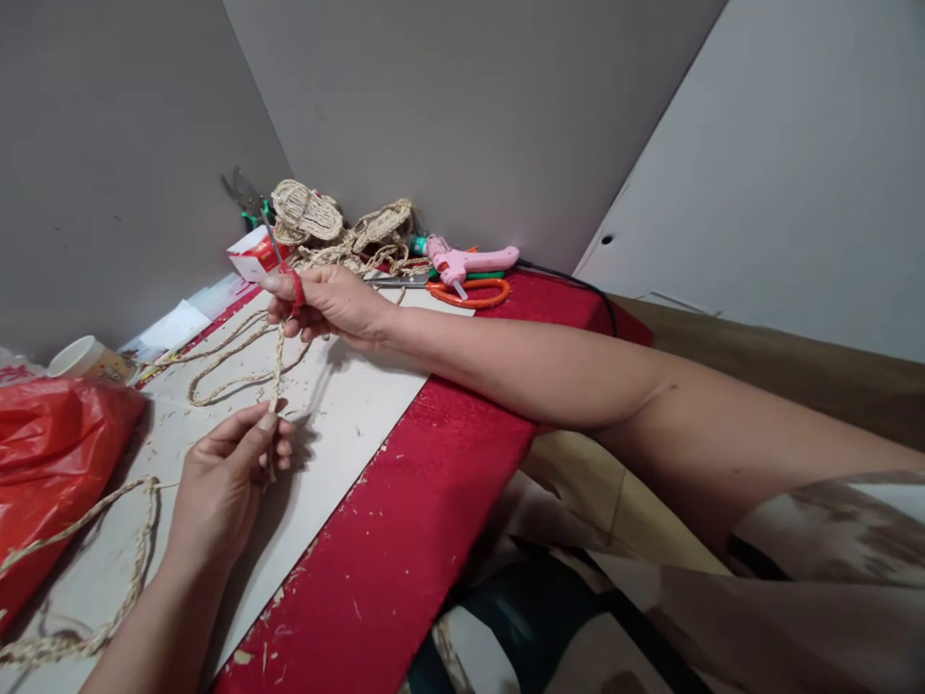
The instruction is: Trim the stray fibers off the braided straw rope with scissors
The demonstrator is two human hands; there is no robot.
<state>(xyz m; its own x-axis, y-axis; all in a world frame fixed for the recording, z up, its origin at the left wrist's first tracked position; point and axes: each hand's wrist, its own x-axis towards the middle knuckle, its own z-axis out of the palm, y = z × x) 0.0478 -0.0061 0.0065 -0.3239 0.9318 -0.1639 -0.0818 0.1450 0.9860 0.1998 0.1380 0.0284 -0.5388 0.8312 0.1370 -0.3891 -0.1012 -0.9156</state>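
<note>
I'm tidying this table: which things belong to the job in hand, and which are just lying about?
In use:
- braided cord, between left hand and right hand
- red-handled scissors, in the right hand

Lying about:
- pink glue gun
- orange-handled scissors
- paper cup
- red plastic bag
- coiled braid, perhaps spare

Red bag (62,463) blocks left; red cloth (426,472) offers passage.

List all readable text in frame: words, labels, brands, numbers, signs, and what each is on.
None can be read.
Paper cup: printed pattern on its side, too small and blurred to tell if it holds words.
Red-and-white box: any print too small to read.
Whitish plastic at the left edge: red marks, too blurred to read.
</note>
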